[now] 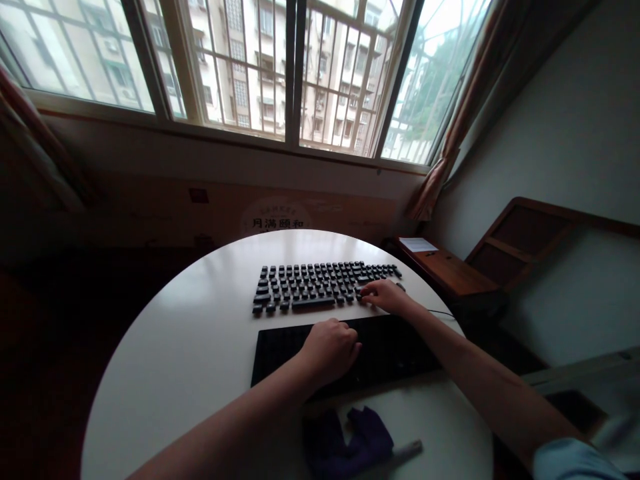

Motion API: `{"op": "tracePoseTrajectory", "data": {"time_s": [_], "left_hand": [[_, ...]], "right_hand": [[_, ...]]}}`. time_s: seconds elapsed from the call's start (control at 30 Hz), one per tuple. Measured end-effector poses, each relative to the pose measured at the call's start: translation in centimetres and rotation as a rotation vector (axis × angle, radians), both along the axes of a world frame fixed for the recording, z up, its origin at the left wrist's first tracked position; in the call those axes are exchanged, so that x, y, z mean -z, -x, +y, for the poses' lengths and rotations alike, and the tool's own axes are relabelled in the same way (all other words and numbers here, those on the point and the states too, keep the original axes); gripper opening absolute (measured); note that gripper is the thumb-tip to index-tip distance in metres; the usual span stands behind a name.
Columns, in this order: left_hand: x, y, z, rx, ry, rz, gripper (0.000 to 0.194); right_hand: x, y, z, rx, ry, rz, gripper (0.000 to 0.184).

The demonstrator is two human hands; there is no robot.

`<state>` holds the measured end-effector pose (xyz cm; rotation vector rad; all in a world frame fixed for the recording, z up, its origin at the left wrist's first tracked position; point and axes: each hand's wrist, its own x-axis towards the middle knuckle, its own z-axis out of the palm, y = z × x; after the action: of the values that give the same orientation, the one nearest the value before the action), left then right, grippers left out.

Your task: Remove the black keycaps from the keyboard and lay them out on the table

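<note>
Black keycaps (313,303) lie in keyboard order on the white round table (165,360). Below them sits a black keyboard base (385,353) whose surface is too dark to make out in detail. My left hand (331,348) is closed over the middle of this base, its fingers curled; whatever it may hold is hidden. Farther off, my right hand (386,295) reaches to the right part of the keycap rows, thumb and fingers pinched at a keycap (359,294). A thin cable (441,313) runs off at the table's right edge.
Near me on the table are a crumpled purple cloth (350,443) and a pale stick-like tool (409,451). A wooden chair (450,270) with papers (419,244) on it stands right of the table. Barred windows (295,80) and curtains (435,180) are behind.
</note>
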<state>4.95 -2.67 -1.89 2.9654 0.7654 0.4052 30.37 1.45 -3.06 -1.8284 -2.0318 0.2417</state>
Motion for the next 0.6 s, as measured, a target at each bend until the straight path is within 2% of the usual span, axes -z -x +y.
{"op": "tracePoseTrajectory", "data": {"time_s": [0.47,0.6], "left_hand": [[-0.5,0.0,-0.2,-0.010,0.018,0.016,0.024],[-0.4,0.0,-0.3,-0.007,0.011,0.019,0.024]], "right_hand": [[-0.3,0.7,-0.2,0.005,-0.010,-0.054,0.021],[-1.0,1.0,-0.8,0.016,-0.058,-0.063,0.022]]}}
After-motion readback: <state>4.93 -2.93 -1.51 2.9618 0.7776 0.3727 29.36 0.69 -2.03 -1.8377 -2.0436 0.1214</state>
